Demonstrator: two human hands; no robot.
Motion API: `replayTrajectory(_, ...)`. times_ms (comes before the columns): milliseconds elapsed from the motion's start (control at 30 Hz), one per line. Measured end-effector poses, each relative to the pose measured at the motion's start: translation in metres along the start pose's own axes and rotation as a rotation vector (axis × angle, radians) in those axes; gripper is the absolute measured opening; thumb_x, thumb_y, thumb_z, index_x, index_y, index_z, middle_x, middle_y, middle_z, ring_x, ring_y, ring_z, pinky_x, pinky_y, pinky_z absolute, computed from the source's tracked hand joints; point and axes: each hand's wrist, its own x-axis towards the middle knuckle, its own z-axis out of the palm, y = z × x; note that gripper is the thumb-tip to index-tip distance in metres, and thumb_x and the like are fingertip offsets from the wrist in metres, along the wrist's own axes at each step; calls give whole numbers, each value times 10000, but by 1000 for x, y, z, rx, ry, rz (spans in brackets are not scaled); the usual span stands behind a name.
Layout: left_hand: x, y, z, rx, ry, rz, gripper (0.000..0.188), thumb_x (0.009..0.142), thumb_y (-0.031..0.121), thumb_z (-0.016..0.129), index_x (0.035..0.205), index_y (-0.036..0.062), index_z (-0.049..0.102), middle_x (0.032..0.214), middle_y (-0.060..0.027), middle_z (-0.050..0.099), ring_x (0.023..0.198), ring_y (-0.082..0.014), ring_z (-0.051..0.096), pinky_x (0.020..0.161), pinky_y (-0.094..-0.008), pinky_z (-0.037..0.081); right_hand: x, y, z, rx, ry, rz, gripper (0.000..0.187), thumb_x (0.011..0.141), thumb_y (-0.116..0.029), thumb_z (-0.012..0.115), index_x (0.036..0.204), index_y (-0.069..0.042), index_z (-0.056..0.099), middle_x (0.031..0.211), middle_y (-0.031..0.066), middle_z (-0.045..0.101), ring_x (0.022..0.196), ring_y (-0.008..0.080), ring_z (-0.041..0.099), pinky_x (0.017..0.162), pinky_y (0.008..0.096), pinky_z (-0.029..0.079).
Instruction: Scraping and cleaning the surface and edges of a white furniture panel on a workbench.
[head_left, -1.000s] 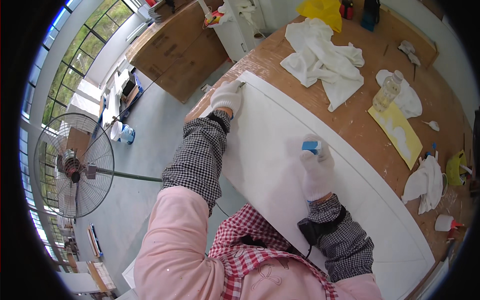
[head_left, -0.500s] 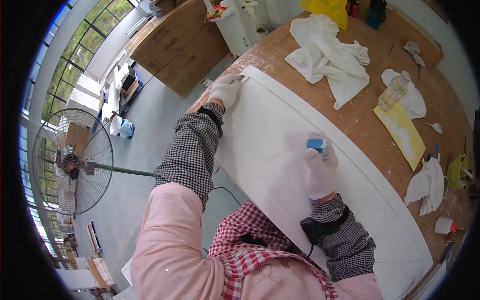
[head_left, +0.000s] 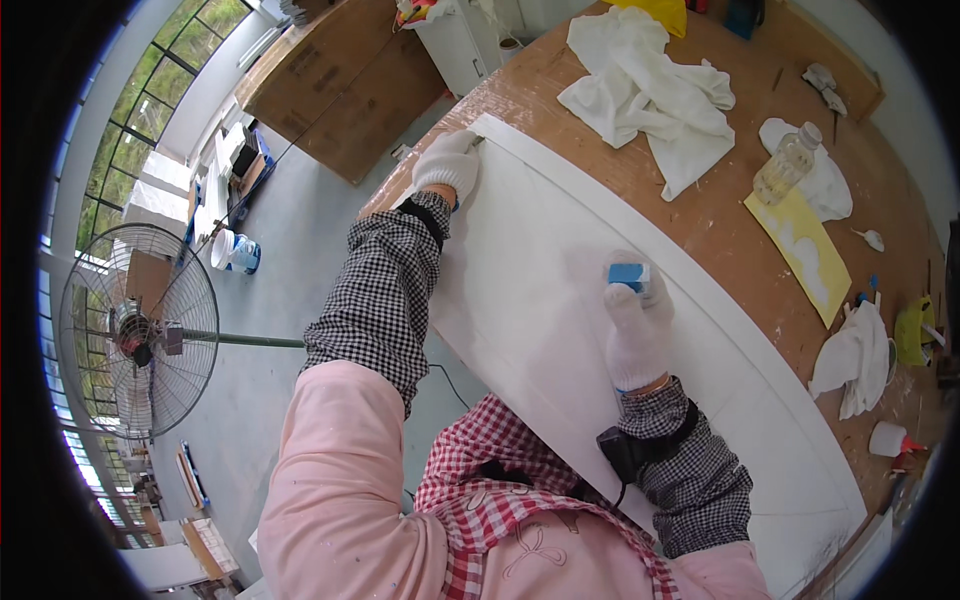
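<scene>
A long white panel [head_left: 540,250] lies flat on a brown wooden workbench [head_left: 700,215]. My left hand [head_left: 448,166], in a white glove, rests on the panel's far left corner and holds it down. My right hand [head_left: 636,322], also in a white glove, is closed on a small blue block [head_left: 628,274] pressed against the panel's surface near its middle. Both forearms wear black-and-white checked sleeves.
White rags [head_left: 650,90] lie heaped on the bench beyond the panel. A clear plastic bottle [head_left: 783,166] stands by a yellow sheet [head_left: 800,250]. More rags [head_left: 848,358] and a small white bottle [head_left: 888,438] sit at the right. A pedestal fan [head_left: 135,330] and cardboard boxes [head_left: 335,75] stand on the floor at left.
My right hand has slid the blue block a little along the panel. My left hand stays on the same corner; the view has shifted slightly.
</scene>
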Motion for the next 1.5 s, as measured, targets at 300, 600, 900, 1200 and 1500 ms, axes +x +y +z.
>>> replayTrajectory(300, -1, -11, -7, -75, -136, 107, 334, 959, 219, 523, 1230, 112, 686, 1198, -151, 693, 1135, -330, 636, 995, -372, 485, 2, 0, 1, 6, 1, 9, 354, 953, -200, 712, 1225, -6, 595, 1022, -18, 587, 922, 70, 533, 859, 234, 466)
replayTrajectory(600, -4, -7, -8, -3, -108, 108, 337, 961, 216, 518, 1238, 111, 680, 1239, -165, 678, 1164, -338, 629, 1009, -373, 481, 2, 0, 0, 42, 29, 33, 338, 942, -204, 721, 1196, -8, 614, 1028, -25, 588, 918, 67, 529, 852, 233, 463)
replayTrajectory(900, -5, 2, -7, -83, -61, -12, 342, 968, 232, 515, 1243, 116, 681, 1251, -149, 681, 1179, -325, 628, 1012, -367, 476, 2, 0, -2, 15, 2, 22, 365, 935, -194, 735, 1219, -3, 607, 1029, -18, 600, 929, 77, 541, 871, 239, 462)
replayTrajectory(1200, -3, -9, -14, -53, -144, 123, 359, 981, 237, 504, 1274, 107, 667, 1287, -157, 666, 1214, -319, 611, 1036, -362, 466, 5, 5, 6, 44, -7, 87, 310, 914, -125, 743, 1178, -19, 620, 980, -34, 594, 849, 45, 524, 771, 209, 464)
replayTrajectory(1500, -8, -10, -14, -121, -92, 14, 372, 960, 247, 494, 1255, 117, 680, 1242, -148, 690, 1184, -341, 624, 1023, -376, 480, 4, 5, 3, -32, -42, 59, 293, 919, -164, 743, 1156, -32, 632, 979, -30, 596, 849, 52, 513, 781, 221, 457)
